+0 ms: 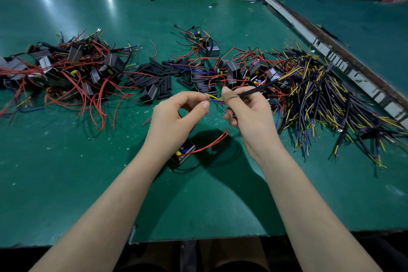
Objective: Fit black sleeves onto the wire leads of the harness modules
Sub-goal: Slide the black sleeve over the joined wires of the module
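1. Head view: left hand (176, 115) pinches yellow/blue wire leads (213, 97), tips pointing right.
2. Right hand (247, 112) grips black sleeve (256, 90), axis in line with the leads, mouth just beside them.
3. Module (184, 152) lies on bench (66, 161) under left wrist.

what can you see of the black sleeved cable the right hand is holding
The black sleeved cable is thin, dark and matte, like rubber or plastic. It slants up and right toward the wire pile. The right hand pinches its near end, where yellow and blue leads emerge and meet the left hand fingertips.
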Demonstrator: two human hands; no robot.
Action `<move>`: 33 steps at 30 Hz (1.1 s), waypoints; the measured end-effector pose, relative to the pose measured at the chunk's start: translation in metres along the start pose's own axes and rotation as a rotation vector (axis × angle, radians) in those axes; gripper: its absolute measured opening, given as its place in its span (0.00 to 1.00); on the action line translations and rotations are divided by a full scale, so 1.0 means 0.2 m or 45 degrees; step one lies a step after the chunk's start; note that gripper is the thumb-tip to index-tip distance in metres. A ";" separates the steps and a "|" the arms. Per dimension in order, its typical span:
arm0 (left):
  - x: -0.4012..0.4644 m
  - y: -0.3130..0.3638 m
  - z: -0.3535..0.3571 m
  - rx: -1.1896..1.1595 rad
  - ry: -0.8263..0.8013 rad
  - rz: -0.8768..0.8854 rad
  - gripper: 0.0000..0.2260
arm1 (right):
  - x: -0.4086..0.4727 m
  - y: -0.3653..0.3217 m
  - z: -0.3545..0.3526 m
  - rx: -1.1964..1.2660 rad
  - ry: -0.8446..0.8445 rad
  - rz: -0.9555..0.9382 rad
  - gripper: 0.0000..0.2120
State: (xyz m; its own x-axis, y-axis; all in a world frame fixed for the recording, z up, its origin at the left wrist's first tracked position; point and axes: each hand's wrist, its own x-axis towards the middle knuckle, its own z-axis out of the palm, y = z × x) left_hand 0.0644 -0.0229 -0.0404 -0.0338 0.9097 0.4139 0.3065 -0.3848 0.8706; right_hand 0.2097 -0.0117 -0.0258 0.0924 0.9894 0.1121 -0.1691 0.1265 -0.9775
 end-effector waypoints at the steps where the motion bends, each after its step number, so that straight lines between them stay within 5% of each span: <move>1: 0.00 0.00 0.00 -0.013 -0.003 -0.015 0.07 | 0.00 0.00 0.00 -0.005 0.000 -0.012 0.09; 13: 0.01 0.00 -0.01 -0.151 0.017 -0.137 0.02 | -0.01 0.04 0.00 -0.365 0.008 -0.260 0.08; 33: 0.02 0.01 -0.02 -0.220 0.011 -0.146 0.06 | -0.01 0.03 0.00 -0.385 0.047 -0.258 0.07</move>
State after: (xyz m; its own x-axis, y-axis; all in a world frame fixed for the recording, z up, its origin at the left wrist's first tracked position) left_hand 0.0607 -0.0203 -0.0366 -0.0672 0.9481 0.3108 0.1328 -0.3002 0.9446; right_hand 0.2087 -0.0122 -0.0329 0.1303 0.9424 0.3081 0.1532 0.2878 -0.9453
